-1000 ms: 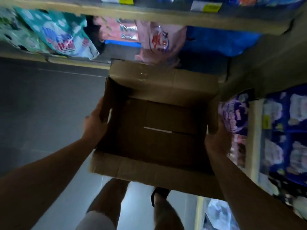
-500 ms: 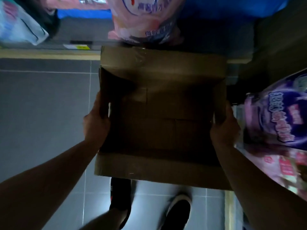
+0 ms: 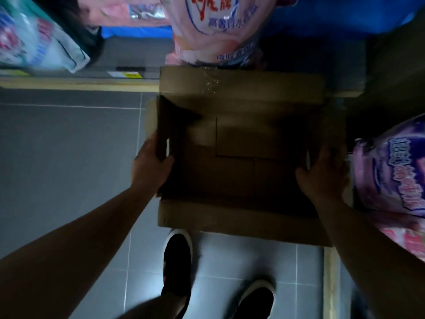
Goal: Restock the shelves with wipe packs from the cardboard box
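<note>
An open brown cardboard box point(image 3: 241, 217) hangs in front of me above the floor, its flaps spread out and its inside showing only bare cardboard. My left hand point(image 3: 150, 164) grips the box's left wall, thumb inside the rim. My right hand point(image 3: 322, 178) grips the right wall the same way. A pink wipe pack point(image 3: 211, 31) lies on the low shelf just beyond the box. A purple pack point(image 3: 393, 176) sits on the shelf to the right, close to my right hand.
A teal and white pack point(image 3: 34, 42) lies on the low shelf at the upper left, with a blue pack point(image 3: 333, 12) at the upper right. Grey floor tiles point(image 3: 69, 157) spread to the left. My two black shoes point(image 3: 177, 259) stand below the box.
The box has come lower and nearer the floor shelf while my view tilted down. Both hands keep the same grip on its side walls. My feet have stepped forward.
</note>
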The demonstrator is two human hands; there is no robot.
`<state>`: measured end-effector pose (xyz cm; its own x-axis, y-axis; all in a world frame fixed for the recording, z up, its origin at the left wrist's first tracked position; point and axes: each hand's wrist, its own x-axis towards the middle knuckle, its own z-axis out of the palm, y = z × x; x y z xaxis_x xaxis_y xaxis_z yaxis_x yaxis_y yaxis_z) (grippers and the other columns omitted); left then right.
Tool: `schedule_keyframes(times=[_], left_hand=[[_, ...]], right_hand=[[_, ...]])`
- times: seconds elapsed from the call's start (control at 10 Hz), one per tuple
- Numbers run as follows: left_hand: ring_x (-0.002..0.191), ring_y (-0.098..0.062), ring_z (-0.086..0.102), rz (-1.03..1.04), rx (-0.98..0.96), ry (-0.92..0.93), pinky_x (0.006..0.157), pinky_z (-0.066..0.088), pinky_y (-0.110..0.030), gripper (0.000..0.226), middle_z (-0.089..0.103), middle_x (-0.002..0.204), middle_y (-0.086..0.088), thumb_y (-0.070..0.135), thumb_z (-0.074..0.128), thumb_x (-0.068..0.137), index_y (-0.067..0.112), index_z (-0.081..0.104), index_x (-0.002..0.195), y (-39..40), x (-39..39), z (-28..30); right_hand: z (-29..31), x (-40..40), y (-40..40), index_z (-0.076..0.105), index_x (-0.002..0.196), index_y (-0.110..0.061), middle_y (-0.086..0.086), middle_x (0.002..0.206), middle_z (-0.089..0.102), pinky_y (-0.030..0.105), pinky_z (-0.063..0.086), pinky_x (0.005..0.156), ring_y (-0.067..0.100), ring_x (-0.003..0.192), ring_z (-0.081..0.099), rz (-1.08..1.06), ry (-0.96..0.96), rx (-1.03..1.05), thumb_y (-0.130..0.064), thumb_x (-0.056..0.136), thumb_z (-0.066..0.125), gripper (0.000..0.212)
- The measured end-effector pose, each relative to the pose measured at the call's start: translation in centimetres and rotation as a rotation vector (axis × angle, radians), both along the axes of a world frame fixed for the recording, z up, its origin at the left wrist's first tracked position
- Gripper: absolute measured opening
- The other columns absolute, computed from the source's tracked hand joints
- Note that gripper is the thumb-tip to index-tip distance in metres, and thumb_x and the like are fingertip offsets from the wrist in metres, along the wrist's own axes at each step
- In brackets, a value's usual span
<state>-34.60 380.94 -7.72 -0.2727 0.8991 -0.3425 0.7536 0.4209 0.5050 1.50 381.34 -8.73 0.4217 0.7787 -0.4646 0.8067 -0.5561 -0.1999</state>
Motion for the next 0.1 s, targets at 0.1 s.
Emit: schedule_keyframes(times=[0.1], left_hand=[[0.109,-0.030,0.058,-0.003,-0.092,0.026,0.086,0.045,-0.035,0.060,0.060,0.123,-0.007,0.030,0.062,0.085,0.028,0.039,0.140,-0.92,0.44,4.54]], right_hand=[[5.14,-2.99,-1.97,0.014,0.153,-0.024,0.016,0.154,0.024,0.054,0.030,0.110,0.042,0.138,0.027,0.145,0.076,-0.034,-0.037,0.084,0.065,0.086]])
